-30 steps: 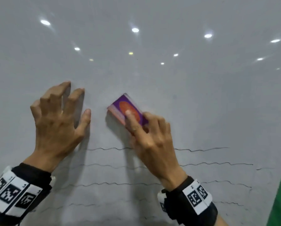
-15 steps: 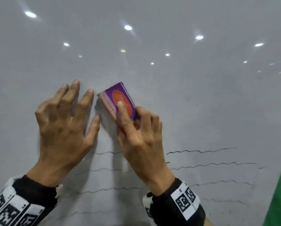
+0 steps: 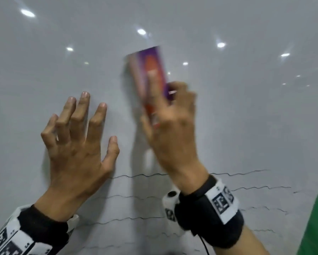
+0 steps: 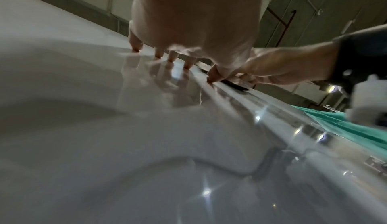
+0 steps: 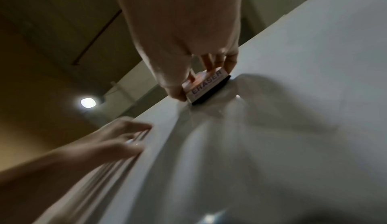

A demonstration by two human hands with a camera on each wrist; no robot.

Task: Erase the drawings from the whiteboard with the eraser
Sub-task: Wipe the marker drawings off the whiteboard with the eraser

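Observation:
My right hand [image 3: 170,124] grips a purple and orange eraser [image 3: 150,70] and presses its black felt flat on the whiteboard [image 3: 246,116]; the eraser is blurred with motion. The right wrist view shows the eraser [image 5: 206,85] with "ERASER" printed on its white side, thumb and fingers pinching it. To its left my left hand [image 3: 77,144] is spread, fingertips [image 4: 157,55] touching the whiteboard [image 4: 83,128]. Several thin wavy black lines [image 3: 246,173] run across the board below both hands.
A green cloth [image 3: 316,218] borders the board at the lower right and shows as a teal cloth [image 4: 345,128] in the left wrist view. Ceiling lights reflect as bright spots on the glossy surface. Black wrist bands with printed markers sit on both wrists.
My right hand has swept the eraser up the board and turned it more upright. My left hand has straightened its fingers and shifted slightly right; the top wavy line between the hands is visible again.

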